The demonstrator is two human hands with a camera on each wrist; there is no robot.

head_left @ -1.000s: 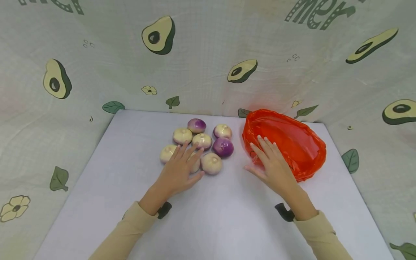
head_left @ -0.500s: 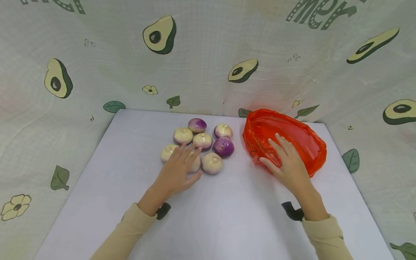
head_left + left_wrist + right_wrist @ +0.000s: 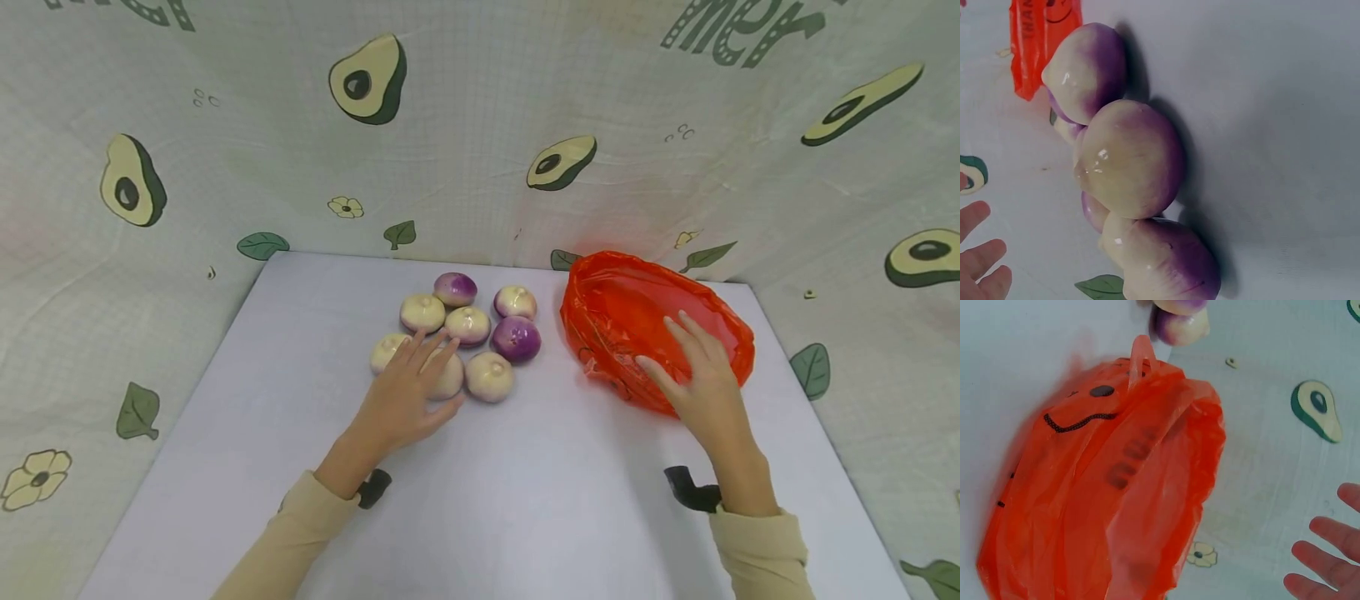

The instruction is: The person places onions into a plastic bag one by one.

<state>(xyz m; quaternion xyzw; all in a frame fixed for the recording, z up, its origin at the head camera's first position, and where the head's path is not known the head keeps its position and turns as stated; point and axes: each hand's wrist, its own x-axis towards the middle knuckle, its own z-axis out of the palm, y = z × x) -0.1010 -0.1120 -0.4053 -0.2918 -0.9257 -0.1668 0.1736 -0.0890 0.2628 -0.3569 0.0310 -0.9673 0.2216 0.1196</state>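
Observation:
In the head view my left hand, fingers spread, overlaps the near left part of a cluster of turnips. One pale turnip shows beside its fingers, partly hidden. Another pale turnip and a purple one lie to the right. The left wrist view has a white and purple turnip in the middle, apart from the fingertips. My right hand hovers at the near right side of an opened red plastic bag, holding nothing. In the right wrist view its fingers are apart from the bag.
Both the turnips and the bag rest on a white tabletop. Behind and at the sides hangs a pale cloth printed with avocados and leaves. Black straps show at the wrists.
My right hand has moved rightward across the front of the bag, uncovering its left and near side. The left hand has barely shifted, and the turnips lie as before.

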